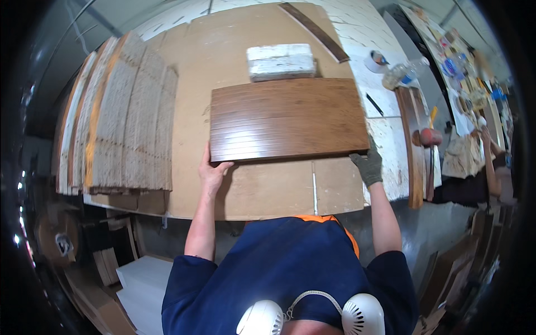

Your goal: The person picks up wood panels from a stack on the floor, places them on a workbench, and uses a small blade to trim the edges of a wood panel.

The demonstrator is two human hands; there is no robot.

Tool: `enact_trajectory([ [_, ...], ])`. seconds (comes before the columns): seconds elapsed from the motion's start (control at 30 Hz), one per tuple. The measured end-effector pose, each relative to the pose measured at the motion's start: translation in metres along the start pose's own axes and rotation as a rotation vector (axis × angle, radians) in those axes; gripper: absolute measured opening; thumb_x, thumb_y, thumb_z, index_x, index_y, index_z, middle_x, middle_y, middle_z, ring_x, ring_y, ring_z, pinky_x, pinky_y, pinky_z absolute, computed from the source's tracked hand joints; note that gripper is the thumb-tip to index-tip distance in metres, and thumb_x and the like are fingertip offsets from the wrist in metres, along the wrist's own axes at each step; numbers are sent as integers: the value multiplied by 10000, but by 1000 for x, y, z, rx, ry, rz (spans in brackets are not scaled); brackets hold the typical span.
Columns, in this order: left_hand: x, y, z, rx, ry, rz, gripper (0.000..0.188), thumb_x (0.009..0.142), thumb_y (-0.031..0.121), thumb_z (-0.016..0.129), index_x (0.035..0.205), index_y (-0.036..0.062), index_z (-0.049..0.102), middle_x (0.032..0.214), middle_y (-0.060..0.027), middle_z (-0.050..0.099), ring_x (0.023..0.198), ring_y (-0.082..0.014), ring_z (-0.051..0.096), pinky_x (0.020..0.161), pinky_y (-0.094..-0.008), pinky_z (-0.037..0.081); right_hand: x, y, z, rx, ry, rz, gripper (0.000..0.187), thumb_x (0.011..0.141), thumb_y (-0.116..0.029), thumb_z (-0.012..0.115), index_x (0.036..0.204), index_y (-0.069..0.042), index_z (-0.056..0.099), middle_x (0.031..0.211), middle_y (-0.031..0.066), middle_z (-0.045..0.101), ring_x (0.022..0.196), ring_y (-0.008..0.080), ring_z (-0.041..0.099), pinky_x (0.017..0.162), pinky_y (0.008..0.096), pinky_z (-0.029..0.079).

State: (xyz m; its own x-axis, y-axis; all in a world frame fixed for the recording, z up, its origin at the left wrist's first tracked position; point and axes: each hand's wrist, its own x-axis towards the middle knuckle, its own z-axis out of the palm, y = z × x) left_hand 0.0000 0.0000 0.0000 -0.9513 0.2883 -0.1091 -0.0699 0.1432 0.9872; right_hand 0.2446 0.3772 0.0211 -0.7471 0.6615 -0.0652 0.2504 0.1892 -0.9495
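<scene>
1. Brown board: occupying the worktop's centre.
2. Left hand, eight o'clock; gloved right hand, four o'clock: standing apart, gripping its near corners, presumably steadying it.
3. White block, twelve o'clock: sitting beyond, perhaps backing it.
4. Plank stack, nine o'clock: standing within likely reach.

Worktable has a white, dark-veined top, largely covered by a brown cardboard sheet; on the sheet: a white brick-shaped block near centre, a dark wood strip set diagonally at the far side, and a tall stack of boards at left; a brown plank-grooved panel is at centre, contact with the sheet not determinable; on the bare right strip: clear plastic bottles, a slim black tool.
</scene>
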Motion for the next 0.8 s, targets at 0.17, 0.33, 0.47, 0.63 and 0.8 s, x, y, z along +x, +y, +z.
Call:
enact_trajectory([
  [0.17,5,-4,-18,-4,5,52,972,597,-180,684,1449,62,283,1247,-115,529,991,-206,585,712,-271,524,1,23,17,-308,171,-37,802,642,-175,810,1344,-52,442,1344,171,460,1170,282,511,958,345,444],
  [0.33,1,-1,-4,33,-5,77,986,599,-196,672,1454,63,257,1338,-103,457,1135,-208,510,918,-297,472,5,30,12,-383,195,-24,873,597,-232,841,1352,-70,434,1367,174,435,1257,314,418,1063,373,345],
  [0.47,1,10,-2,131,2,90,984,600,-197,672,1453,57,251,1370,-106,420,1175,-216,477,959,-310,448,3,28,14,-417,212,-25,862,612,-224,832,1358,-76,427,1376,176,425,1258,320,415,1062,378,343],
  [0.63,0,11,-3,173,-2,85,983,595,-196,677,1448,53,258,1367,-104,425,1174,-218,477,973,-314,437,3,33,17,-391,225,-50,846,629,-206,821,1364,-82,421,1377,178,424,1262,330,409,1052,381,351],
  [0.8,-1,16,-1,232,3,101,981,591,-196,680,1444,51,262,1350,-103,439,1162,-219,486,946,-316,464,3,31,18,-360,213,-42,813,649,-165,803,1363,-84,422,1377,181,425,1264,330,407,1056,380,342],
])
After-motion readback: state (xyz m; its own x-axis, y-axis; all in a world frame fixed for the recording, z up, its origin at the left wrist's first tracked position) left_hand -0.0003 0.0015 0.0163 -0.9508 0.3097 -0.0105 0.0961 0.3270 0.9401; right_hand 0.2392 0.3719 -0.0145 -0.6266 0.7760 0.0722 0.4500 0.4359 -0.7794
